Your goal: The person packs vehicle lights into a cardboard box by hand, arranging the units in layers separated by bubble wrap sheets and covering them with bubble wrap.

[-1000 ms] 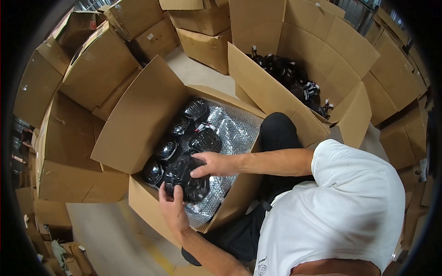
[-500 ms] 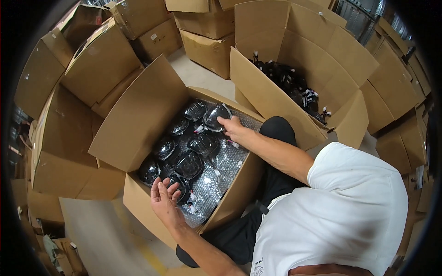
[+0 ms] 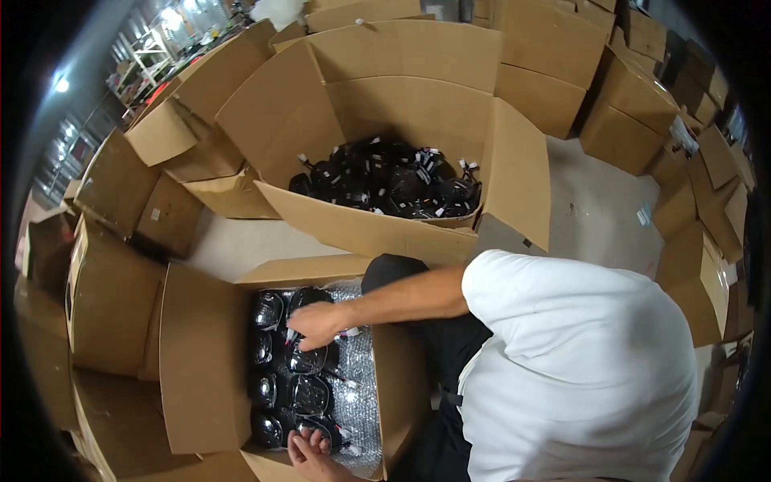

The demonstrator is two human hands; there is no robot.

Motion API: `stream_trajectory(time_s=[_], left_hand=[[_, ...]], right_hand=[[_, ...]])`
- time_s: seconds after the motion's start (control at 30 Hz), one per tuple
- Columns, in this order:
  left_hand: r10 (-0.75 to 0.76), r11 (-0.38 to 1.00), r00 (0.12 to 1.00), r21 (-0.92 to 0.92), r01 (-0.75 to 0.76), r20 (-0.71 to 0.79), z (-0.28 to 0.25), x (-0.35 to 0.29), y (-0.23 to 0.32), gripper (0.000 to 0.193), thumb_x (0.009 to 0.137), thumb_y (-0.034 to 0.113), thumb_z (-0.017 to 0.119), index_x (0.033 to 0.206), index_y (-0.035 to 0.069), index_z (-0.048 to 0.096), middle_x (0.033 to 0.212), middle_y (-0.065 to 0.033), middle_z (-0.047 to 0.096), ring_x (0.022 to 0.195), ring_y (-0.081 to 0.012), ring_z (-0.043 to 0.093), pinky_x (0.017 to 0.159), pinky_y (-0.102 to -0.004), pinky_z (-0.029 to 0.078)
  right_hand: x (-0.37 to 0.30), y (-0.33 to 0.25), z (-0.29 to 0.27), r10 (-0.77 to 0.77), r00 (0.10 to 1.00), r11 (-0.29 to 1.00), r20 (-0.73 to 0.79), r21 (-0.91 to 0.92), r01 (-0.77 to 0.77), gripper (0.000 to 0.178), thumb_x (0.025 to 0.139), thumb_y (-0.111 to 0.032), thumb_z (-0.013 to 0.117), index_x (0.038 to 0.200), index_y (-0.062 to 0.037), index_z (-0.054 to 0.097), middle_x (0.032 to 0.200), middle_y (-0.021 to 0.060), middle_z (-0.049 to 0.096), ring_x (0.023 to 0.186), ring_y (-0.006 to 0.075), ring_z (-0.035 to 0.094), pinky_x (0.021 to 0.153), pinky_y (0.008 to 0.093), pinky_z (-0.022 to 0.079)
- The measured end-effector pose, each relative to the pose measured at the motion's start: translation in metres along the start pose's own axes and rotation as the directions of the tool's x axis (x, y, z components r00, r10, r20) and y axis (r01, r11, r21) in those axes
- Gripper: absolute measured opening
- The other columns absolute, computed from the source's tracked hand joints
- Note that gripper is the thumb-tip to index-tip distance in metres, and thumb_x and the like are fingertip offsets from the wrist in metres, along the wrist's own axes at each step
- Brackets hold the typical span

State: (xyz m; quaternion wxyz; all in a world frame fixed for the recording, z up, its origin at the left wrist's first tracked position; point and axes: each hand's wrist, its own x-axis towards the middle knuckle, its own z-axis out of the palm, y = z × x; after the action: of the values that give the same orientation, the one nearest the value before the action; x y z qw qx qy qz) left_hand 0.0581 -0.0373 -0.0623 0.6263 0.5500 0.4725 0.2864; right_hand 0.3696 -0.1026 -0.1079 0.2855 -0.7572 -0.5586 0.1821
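An open carton holds rows of glossy black domed parts, which look like lamps in clear wrap. Short wires with white plugs lead from them, and a sheet of bubble wrap lies beneath. Over the upper part of this carton, my right hand reaches down between two of the right-column parts. Its fingers are bent together near some thin wires; what they pinch is hidden. My left hand hovers by the lowest parts at the carton's near end, fingers loosely curled and apart, holding nothing.
Beyond stands a larger open carton with a heap of black wired parts; its right flap folds outward. Stacked cartons crowd the back and both sides. Grey floor shows at the right. My bent leg is against the carton.
The view has turned, bringing the far carton to the centre. My right hand no longer grips the domed part; it now lies in the right column, and the hand has moved to its wires.
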Motion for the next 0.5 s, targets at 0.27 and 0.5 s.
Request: stream_trajectory(time_s=[0.27,0.5], left_hand=[[-0.074,0.984,0.98,0.175,0.041,0.182,0.002,0.017,-0.059,0.044,0.096,0.03,0.069,0.123,-0.004,0.059,0.101,-0.0216,0.07,0.084,-0.0302,0.068,0.07,-0.037,0.055],[0.068,0.811,0.851,0.469,-0.351,0.52,0.106,-0.041,-0.107,0.036,0.094,0.024,0.069,0.113,-0.005,0.063,0.1,-0.016,0.07,0.088,-0.0278,0.07,0.07,-0.0366,0.053]], right_hand=[[-0.003,0.101,-0.26,0.006,0.984,0.953,-0.18,-0.296,-0.06,0.05,0.085,-0.047,0.063,0.106,-0.0016,0.069,0.095,0.0207,0.071,0.093,0.0381,0.068,0.082,0.0479,0.053],[-0.136,0.398,-0.332,0.46,0.768,0.634,-0.446,-0.44,-0.635,0.041,0.073,-0.036,0.065,0.079,0.0048,0.07,0.081,0.0282,0.067,0.079,0.0444,0.067,0.07,0.0531,0.054]])
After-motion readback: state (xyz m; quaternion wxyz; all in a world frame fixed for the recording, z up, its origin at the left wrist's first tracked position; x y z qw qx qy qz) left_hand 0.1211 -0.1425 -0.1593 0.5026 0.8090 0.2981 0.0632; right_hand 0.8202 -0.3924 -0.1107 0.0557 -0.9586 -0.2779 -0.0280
